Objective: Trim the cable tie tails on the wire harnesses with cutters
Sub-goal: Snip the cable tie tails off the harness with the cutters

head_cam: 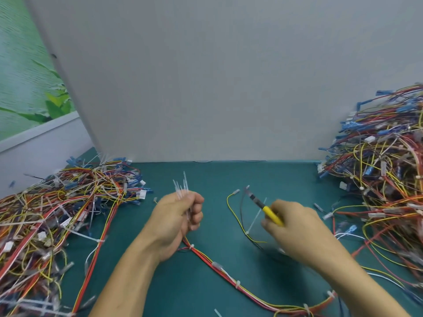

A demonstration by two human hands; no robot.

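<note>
Several tie tails (pixel 182 191) are being gripped in the left hand (pixel 176 223) and cutters (pixel 269 212) in the right hand (pixel 295 227), beside an untrimmed tail (pixel 256 217) between the hands, seemingly due for cutting next.

Cutters (pixel 263 205) motion-blurred, handles half hidden within the right hand (pixel 295 227)

Table top (pixel 183 294): teal, matt, smooth. Back panel (pixel 206 76): grey, matt, even. Cutters (pixel 270 212), centre right: smooth yellow plastic handles; the dark head is blurred, so its material is unclear. Tie tails (pixel 182 191), centre: translucent white plastic. Left wire heap (pixel 57 213) and right wire heap (pixel 384 179): coloured plastic sheathing with a slight sheen.
</note>
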